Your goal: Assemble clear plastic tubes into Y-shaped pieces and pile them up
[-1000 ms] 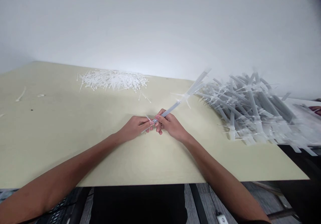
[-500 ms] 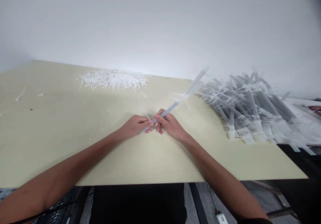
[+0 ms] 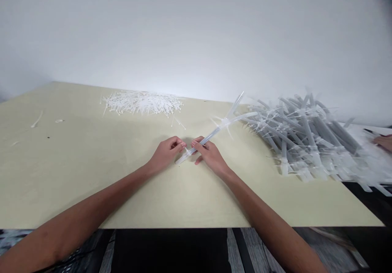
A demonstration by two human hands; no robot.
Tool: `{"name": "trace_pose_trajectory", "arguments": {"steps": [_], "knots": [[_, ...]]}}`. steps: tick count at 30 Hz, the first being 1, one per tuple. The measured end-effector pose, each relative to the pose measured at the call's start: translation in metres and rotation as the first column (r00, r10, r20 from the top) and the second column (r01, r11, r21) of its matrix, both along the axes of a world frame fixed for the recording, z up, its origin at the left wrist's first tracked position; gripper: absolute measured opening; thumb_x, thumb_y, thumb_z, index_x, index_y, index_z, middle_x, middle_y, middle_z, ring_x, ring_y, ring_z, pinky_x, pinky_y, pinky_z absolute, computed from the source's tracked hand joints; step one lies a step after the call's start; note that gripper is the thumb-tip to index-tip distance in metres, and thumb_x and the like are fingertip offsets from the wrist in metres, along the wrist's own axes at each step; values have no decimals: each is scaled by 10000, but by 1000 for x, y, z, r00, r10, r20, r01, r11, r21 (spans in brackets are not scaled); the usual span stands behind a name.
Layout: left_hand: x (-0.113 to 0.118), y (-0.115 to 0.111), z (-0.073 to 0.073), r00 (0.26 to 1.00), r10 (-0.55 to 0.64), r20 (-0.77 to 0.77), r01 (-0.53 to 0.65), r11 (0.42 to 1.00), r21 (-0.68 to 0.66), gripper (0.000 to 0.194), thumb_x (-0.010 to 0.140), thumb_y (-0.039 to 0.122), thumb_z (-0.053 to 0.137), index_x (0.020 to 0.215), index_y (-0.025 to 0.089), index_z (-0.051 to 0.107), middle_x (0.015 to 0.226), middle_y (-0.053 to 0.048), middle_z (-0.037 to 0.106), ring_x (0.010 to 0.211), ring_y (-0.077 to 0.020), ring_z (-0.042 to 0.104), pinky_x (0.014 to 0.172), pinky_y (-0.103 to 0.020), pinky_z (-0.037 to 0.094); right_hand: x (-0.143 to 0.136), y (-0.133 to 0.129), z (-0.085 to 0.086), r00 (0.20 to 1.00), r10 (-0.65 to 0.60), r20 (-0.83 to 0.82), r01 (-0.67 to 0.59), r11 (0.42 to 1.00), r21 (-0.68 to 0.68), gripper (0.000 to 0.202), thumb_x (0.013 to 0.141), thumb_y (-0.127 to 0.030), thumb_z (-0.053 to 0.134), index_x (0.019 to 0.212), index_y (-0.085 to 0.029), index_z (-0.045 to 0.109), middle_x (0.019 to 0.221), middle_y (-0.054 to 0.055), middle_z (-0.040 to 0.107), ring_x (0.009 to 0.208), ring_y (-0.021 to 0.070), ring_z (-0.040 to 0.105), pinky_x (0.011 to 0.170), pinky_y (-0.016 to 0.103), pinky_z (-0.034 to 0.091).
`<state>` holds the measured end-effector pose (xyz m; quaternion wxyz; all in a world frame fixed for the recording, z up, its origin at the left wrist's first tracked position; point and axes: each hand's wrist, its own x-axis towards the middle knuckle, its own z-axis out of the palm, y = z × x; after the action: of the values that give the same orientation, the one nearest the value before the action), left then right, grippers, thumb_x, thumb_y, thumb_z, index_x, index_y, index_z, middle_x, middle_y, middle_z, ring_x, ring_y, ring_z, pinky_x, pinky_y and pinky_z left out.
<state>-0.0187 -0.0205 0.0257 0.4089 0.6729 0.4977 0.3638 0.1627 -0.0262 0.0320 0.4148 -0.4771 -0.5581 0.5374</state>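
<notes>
My right hand (image 3: pixel 210 154) is closed around a translucent grey tube (image 3: pixel 212 135) that slants up and away to the right. Beyond a joint wrapped with white cable ties, the tube's far end splits into two pale branches. Near its lower left end, a thin white cable tie (image 3: pixel 188 150) loops the tube. My left hand (image 3: pixel 168 152) pinches what looks like the tail of this tie, just left of my right fingertips. The tube's pale near end (image 3: pixel 180 159) sticks out free below my left fingers.
A heap of loose white cable ties (image 3: pixel 142 103) lies at the back of the table (image 3: pixel 92 175). To the right, a large pile of similar tied tubes (image 3: pixel 309 134) overhangs the table's edge. Scattered ties (image 3: pixel 37 119) lie at left. Another person's hand (image 3: pixel 382 141) shows at far right.
My left hand has come off the tube's near end and now pinches the tie's tail. The tube's far end has dropped slightly. The view has shifted a little.
</notes>
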Motion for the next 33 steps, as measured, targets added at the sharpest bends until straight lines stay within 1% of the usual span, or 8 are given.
{"name": "trace_pose_trajectory", "arguments": {"steps": [2,5,9,14,20,27,30,33], "knots": [[0,0,0,1000,15,-7,-15,1000,-10,276,833,426,439,744,184,537,743,0,611,688,-142,529,630,-257,394,-1,-1,3,993,54,-105,-58,997,-41,302,799,-482,573,922,-207,552,924,45,605,900,176,595,581,282,573],[1,-1,2,999,-14,42,15,1000,-22,260,832,414,444,766,184,546,775,-9,631,723,-149,547,661,-263,412,-2,0,5,969,108,-222,-129,988,-85,309,819,-471,559,992,-220,500,884,28,609,888,168,609,658,335,587],[1,-1,1,995,-66,69,68,997,-29,283,809,453,509,781,179,571,792,-10,639,718,-141,550,642,-250,404,-1,1,5,972,115,-204,-132,989,-72,306,794,-455,599,943,-211,491,832,15,608,834,169,631,688,363,585],[0,3,-7,998,-43,43,45,998,-37,263,829,428,488,780,180,560,765,7,630,663,-120,526,583,-232,366,0,2,6,953,225,-203,-240,970,-49,464,674,-290,748,1023,-232,447,823,-12,634,852,169,648,808,391,547],[1,-2,-2,1000,12,-29,-9,995,98,234,830,373,488,705,178,524,703,16,595,634,-117,491,579,-236,353,-2,6,-1,961,207,-183,-216,976,-28,409,654,-293,752,934,-215,464,794,-19,629,789,155,649,767,365,548],[-1,-10,3,992,11,-128,28,955,296,255,852,339,484,654,178,495,678,14,534,625,-114,463,599,-242,349,-1,6,-3,950,220,-223,-232,972,-30,373,685,-278,734,942,-212,471,793,-12,622,809,162,643,775,383,546],[0,-11,4,996,26,-89,-2,966,258,261,860,384,483,707,181,539,738,4,581,679,-124,505,623,-241,371,1,7,-3,958,183,-222,-194,981,-28,398,671,-259,749,953,-213,472,777,-10,628,774,158,636,739,356,537],[3,-12,6,999,49,6,-50,988,143,288,873,447,450,908,188,571,900,-20,628,791,-144,557,684,-251,408,4,9,-2,956,162,-242,-163,986,16,361,686,-260,740,939,-212,487,799,1,636,784,158,627,738,337,515]]}}
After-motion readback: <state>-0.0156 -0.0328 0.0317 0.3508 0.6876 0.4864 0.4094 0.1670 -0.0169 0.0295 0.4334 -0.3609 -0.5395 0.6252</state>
